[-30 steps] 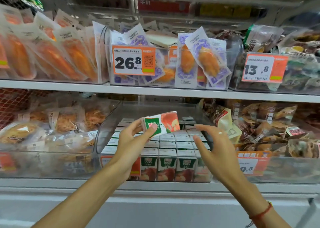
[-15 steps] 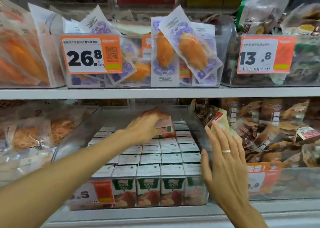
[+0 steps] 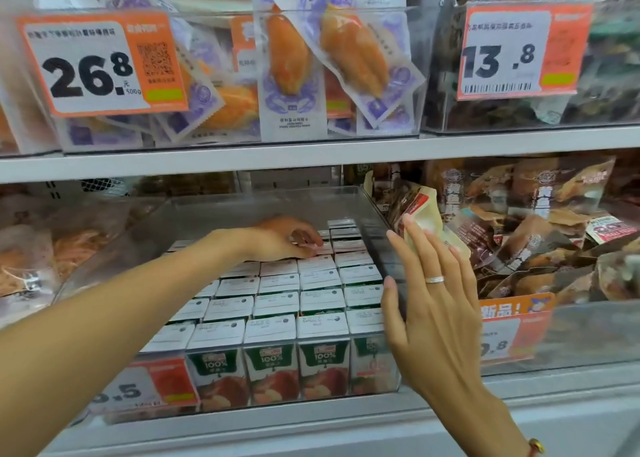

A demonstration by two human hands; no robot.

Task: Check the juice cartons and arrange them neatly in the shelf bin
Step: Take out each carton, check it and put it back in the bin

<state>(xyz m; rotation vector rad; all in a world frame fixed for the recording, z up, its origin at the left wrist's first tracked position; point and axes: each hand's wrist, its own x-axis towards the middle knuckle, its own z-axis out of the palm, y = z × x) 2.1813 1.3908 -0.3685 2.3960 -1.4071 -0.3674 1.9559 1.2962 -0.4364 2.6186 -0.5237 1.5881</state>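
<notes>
A carton (image 3: pixel 320 247) is pinched by left hand (image 3: pixel 280 238) fingers near the bin's (image 3: pixel 391 248) back edge; neighbouring cartons (image 3: pixel 277 304) could be knocked askew. Right hand (image 3: pixel 433 300) is spread.

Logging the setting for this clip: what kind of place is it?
Most likely a grocery or convenience store aisle. Orange-and-white price tag reading 26.8 hangs on a clear plastic bin of sealed snack packs, and small green-and-white juice cartons stand in rows in a clear plastic shelf bin on white shelving.
</notes>
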